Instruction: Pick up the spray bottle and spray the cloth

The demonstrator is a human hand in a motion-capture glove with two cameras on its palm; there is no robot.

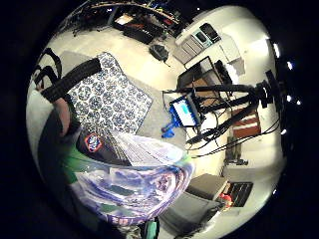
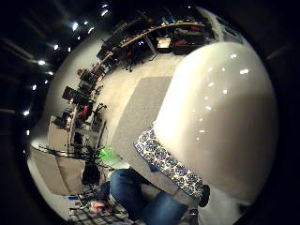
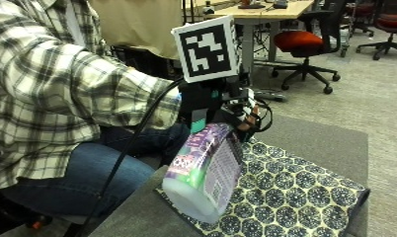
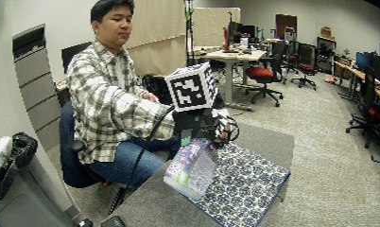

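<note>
A person in a plaid shirt and jeans is seated to the left of the grip, the arm reaching across to it; the gloved right hand is seen closed round the neck of the spray bottle, which is held clear of the table; the bottle is tilted, its base hanging below the grip and toward the near table edge, its top hidden within the glove. In the little-finger-side palm view the bottle's printed label is shown close against the palm. A patterned blue and white cloth is spread flat on the grey table, below the grip and reaching away to its right; the bottle's base is seen over the cloth's near left edge, though whether it touches the cloth cannot be told. In the thumb-side palm view the bottle's pale body fills much of the frame, with an edge of the cloth beside it. Further right and behind the grip, an office chair with a red seat is placed at a desk.
</note>
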